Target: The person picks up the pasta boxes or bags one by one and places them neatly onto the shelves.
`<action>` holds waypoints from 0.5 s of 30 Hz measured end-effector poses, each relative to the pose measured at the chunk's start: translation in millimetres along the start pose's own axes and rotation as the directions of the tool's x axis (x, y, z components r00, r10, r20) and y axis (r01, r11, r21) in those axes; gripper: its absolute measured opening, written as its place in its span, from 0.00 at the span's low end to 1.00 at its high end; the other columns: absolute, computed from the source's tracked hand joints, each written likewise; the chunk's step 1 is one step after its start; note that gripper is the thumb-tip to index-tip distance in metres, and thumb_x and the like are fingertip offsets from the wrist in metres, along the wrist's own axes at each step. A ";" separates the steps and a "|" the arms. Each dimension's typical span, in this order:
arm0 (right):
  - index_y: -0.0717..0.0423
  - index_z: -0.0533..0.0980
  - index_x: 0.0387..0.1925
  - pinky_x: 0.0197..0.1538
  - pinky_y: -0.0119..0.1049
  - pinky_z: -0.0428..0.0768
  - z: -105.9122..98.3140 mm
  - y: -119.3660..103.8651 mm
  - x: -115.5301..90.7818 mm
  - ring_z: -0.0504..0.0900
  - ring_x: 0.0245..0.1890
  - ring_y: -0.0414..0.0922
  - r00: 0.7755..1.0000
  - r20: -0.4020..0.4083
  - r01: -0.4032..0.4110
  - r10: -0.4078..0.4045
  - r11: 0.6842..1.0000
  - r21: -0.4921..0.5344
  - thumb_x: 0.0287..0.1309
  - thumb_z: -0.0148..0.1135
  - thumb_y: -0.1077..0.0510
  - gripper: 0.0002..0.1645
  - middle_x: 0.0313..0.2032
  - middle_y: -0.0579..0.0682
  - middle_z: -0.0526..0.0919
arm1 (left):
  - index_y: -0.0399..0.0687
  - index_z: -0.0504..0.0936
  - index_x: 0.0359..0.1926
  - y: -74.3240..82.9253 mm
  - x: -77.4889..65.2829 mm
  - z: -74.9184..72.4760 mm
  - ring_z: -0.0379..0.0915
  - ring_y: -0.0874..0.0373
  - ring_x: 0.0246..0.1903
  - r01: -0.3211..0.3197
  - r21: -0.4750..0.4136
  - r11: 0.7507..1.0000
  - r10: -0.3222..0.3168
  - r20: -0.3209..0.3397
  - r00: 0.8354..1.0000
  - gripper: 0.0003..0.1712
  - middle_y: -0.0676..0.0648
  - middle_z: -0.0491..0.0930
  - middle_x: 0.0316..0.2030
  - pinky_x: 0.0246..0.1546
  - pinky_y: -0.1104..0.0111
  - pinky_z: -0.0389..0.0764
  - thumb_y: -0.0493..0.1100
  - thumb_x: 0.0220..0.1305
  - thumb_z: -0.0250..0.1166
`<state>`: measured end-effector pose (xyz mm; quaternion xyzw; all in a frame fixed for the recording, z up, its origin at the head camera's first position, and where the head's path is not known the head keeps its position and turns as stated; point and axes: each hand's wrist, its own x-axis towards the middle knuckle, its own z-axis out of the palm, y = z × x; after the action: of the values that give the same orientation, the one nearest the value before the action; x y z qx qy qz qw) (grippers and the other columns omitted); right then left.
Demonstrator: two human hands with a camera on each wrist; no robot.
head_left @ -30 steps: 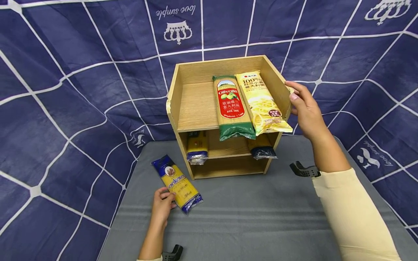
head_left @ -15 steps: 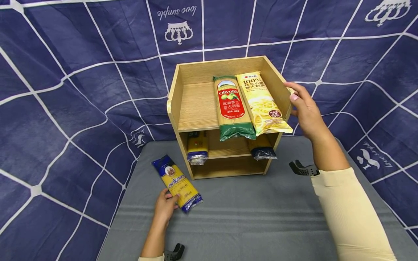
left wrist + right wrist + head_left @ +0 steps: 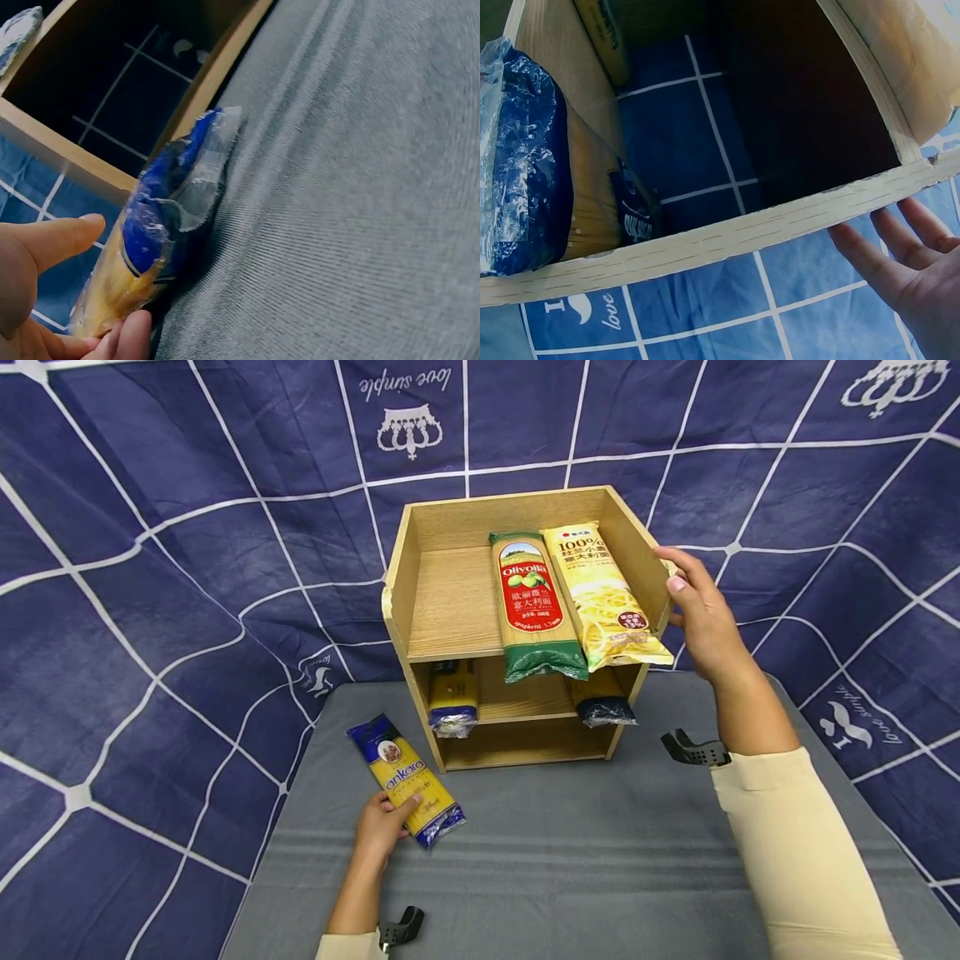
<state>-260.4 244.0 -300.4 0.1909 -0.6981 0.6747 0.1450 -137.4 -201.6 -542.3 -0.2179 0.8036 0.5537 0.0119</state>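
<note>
A yellow-and-blue pack of spaghetti [image 3: 405,772] lies aslant on the grey cloth, left of a small wooden shelf [image 3: 453,606]. My left hand [image 3: 378,831] holds its near left edge, thumb over the top and fingertips low at the side. In the left wrist view the clear-and-blue end of the pack [image 3: 154,232] points away from the hand. My right hand [image 3: 708,631] grips the front corner of the shelf's right side panel. Several fingers [image 3: 866,259] touch that panel from outside in the right wrist view; the thumb is hidden there.
On the top tier lie a green-ended spaghetti pack [image 3: 532,593] and a cream pasta pack [image 3: 603,597], both overhanging the front. Blue-and-yellow packs stick out of the middle tier at left [image 3: 453,702] and right [image 3: 603,706]. Blue checked cloth [image 3: 225,460] hangs around.
My left hand has shifted slightly right, and its thumb has come over onto the top of the spaghetti pack. The pack and my right hand stay nearly where they were.
</note>
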 end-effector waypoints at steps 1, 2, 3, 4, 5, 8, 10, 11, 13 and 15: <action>0.43 0.69 0.70 0.50 0.33 0.74 0.0 -0.2 0.0 0.73 0.55 0.44 1.000 -0.001 -0.001 0.001 1.000 -0.005 0.75 0.45 0.52 0.25 0.60 0.46 0.70 | 0.24 0.66 0.64 0.2 0.7 0.9 0.76 0.56 0.29 -0.008 0.021 1.000 0.008 -0.007 1.000 0.40 0.38 0.72 0.41 0.24 0.68 0.83 0.49 0.65 0.70; 0.43 0.69 0.70 0.50 0.33 0.74 0.0 -0.3 -0.1 0.72 0.55 0.44 1.000 -0.003 -0.001 0.001 1.000 -0.010 0.75 0.45 0.52 0.25 0.61 0.46 0.69 | 0.25 0.67 0.63 0.4 1.4 1.5 0.75 0.57 0.28 -0.012 0.041 0.999 0.012 -0.012 1.000 0.39 0.39 0.73 0.39 0.23 0.68 0.82 0.50 0.64 0.71; 0.43 0.69 0.70 0.50 0.33 0.74 0.2 -0.3 -0.1 0.72 0.55 0.44 1.000 -0.005 -0.002 0.002 1.000 -0.010 0.75 0.45 0.52 0.25 0.61 0.47 0.69 | 0.25 0.67 0.62 0.5 1.9 1.9 0.75 0.57 0.27 -0.015 0.057 0.998 0.016 -0.019 1.000 0.38 0.38 0.75 0.39 0.23 0.68 0.82 0.49 0.64 0.71; 0.43 0.69 0.70 0.50 0.34 0.74 0.3 -0.3 -0.1 0.72 0.55 0.44 1.000 -0.006 -0.002 0.002 1.000 -0.008 0.75 0.45 0.51 0.25 0.62 0.47 0.69 | 0.25 0.68 0.62 0.6 2.4 2.2 0.75 0.57 0.26 -0.019 0.067 0.998 0.021 -0.024 0.999 0.38 0.38 0.76 0.37 0.22 0.68 0.81 0.48 0.63 0.71; 0.43 0.69 0.70 0.50 0.34 0.74 0.5 -0.2 -0.2 0.72 0.55 0.44 1.000 -0.005 -0.003 0.003 1.000 -0.006 0.75 0.45 0.51 0.25 0.62 0.47 0.69 | 0.25 0.68 0.61 0.4 3.1 2.1 0.75 0.57 0.25 -0.020 0.073 0.997 0.022 -0.026 0.999 0.37 0.38 0.76 0.37 0.22 0.68 0.81 0.48 0.63 0.71; 0.43 0.69 0.70 0.50 0.34 0.74 1.6 0.3 -0.3 0.72 0.55 0.44 1.000 -0.002 -0.004 0.004 1.000 -0.005 0.75 0.45 0.51 0.25 0.62 0.46 0.69 | 0.25 0.67 0.61 -1.6 4.4 0.0 0.74 0.58 0.25 -0.010 0.045 0.999 0.010 -0.021 1.000 0.35 0.39 0.74 0.36 0.21 0.70 0.81 0.44 0.64 0.70; 0.43 0.69 0.70 0.50 0.34 0.74 2.1 0.5 -0.3 0.73 0.55 0.44 1.000 0.001 -0.006 0.006 1.000 -0.001 0.75 0.45 0.51 0.25 0.62 0.47 0.69 | 0.24 0.68 0.60 -2.8 5.1 -1.7 0.74 0.59 0.25 0.000 0.022 1.000 0.000 -0.006 1.000 0.33 0.41 0.74 0.35 0.21 0.71 0.80 0.42 0.64 0.70; 0.43 0.69 0.70 0.50 0.34 0.74 2.2 0.4 -0.3 0.73 0.55 0.44 1.000 0.000 -0.005 0.005 1.000 -0.002 0.75 0.45 0.51 0.26 0.62 0.46 0.69 | 0.24 0.68 0.59 -3.0 5.2 -2.5 0.74 0.60 0.25 0.004 0.010 1.000 -0.004 0.004 1.000 0.32 0.42 0.75 0.34 0.21 0.71 0.80 0.42 0.64 0.70; 0.43 0.69 0.70 0.50 0.34 0.74 2.2 0.3 -0.4 0.73 0.55 0.44 1.000 -0.001 -0.004 0.004 1.000 -0.001 0.75 0.45 0.51 0.26 0.62 0.47 0.68 | 0.25 0.70 0.57 -3.0 5.6 -4.0 0.75 0.61 0.24 0.015 -0.011 1.000 -0.014 0.025 1.000 0.29 0.43 0.76 0.32 0.22 0.71 0.80 0.41 0.64 0.70; 0.43 0.69 0.70 0.50 0.34 0.74 2.0 0.3 -0.7 0.72 0.55 0.44 1.000 -0.004 -0.004 0.004 1.000 0.002 0.75 0.45 0.51 0.26 0.62 0.46 0.68 | 0.25 0.71 0.55 -2.6 6.1 -5.4 0.75 0.62 0.24 0.021 -0.027 0.999 -0.020 0.037 0.999 0.27 0.45 0.77 0.30 0.23 0.72 0.81 0.40 0.64 0.69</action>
<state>-259.8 242.0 -301.1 0.1882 -0.6977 0.6759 0.1448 -140.7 -209.2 -544.1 -0.2160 0.7932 0.5686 0.0296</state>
